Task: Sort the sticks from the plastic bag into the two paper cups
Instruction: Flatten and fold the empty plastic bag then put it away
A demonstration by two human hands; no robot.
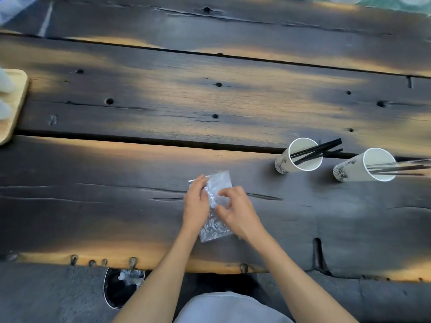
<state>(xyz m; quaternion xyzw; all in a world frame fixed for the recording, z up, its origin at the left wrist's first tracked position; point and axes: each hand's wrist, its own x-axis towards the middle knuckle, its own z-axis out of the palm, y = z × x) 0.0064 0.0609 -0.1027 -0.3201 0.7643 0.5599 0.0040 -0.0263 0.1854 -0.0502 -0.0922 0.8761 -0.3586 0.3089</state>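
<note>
Plastic bag (215, 206) flat on table (140, 108), both hands pinching it: left hand (195, 203), right hand (235, 210) (cup print unreadable).

Both bare forearms reach forward, converging. The left hand (195, 202) lies palm-down with fingers extended and together; the right hand (238, 212) is arched beside it, fingers curled, thumb pointing inward.
</note>
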